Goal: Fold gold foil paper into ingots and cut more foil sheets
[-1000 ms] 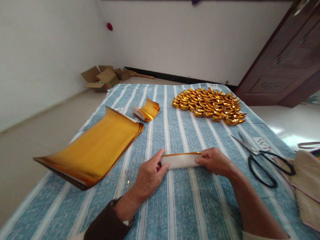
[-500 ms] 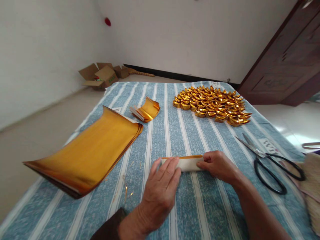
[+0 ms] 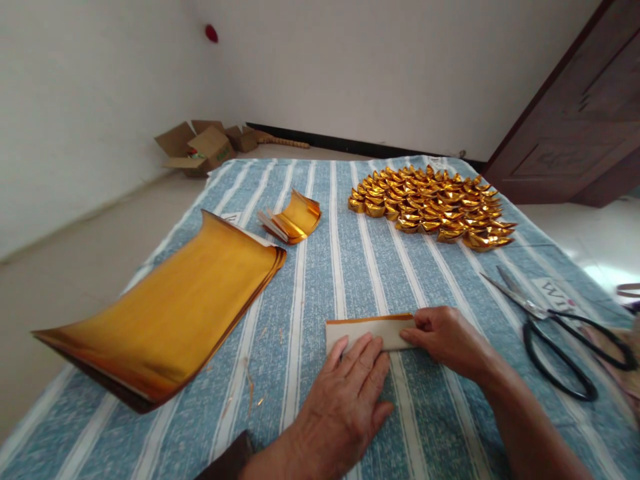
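Observation:
A folded strip of gold foil paper (image 3: 367, 327) lies on the striped cloth in front of me, its pale back facing up and a thin gold edge along the far side. My left hand (image 3: 350, 387) rests flat on it, fingers stretched out over the near edge. At its right end my right hand (image 3: 445, 337) pinches the paper between thumb and fingers. Left of my hands is a large stack of gold foil sheets (image 3: 170, 300), curled at the ends. Beyond it sits a smaller stack of cut gold foil pieces (image 3: 295, 219).
Many folded gold paper ingots (image 3: 430, 207) stand grouped at the table's far right. Open scissors with black handles (image 3: 537, 310) lie to my right. Small foil scraps (image 3: 250, 387) are scattered left of my hands. Cardboard boxes (image 3: 210, 147) stand on the floor behind the striped tablecloth (image 3: 315, 280).
My left hand has slid right and nearer along the folded paper, uncovering its left end. My right hand keeps its pinch. The view has shifted slightly.

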Demonstrator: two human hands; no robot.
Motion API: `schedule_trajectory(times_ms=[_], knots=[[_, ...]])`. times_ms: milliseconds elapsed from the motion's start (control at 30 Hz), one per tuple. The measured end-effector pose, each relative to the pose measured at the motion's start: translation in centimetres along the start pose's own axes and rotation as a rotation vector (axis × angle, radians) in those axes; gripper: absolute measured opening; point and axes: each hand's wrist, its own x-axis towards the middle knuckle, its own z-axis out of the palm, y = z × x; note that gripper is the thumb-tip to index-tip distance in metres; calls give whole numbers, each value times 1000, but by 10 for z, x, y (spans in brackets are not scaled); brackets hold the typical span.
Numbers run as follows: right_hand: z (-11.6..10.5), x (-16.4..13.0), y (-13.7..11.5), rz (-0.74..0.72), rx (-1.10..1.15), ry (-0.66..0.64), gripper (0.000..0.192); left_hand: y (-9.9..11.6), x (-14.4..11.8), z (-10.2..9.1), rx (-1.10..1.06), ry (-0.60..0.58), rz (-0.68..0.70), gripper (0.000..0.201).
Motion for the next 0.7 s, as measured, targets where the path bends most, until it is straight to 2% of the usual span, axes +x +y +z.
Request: schedule_trajectory(times_ms=[700], knots=[[3, 2, -2, 78, 35, 53, 27, -2, 1, 2, -23, -22, -8, 37]])
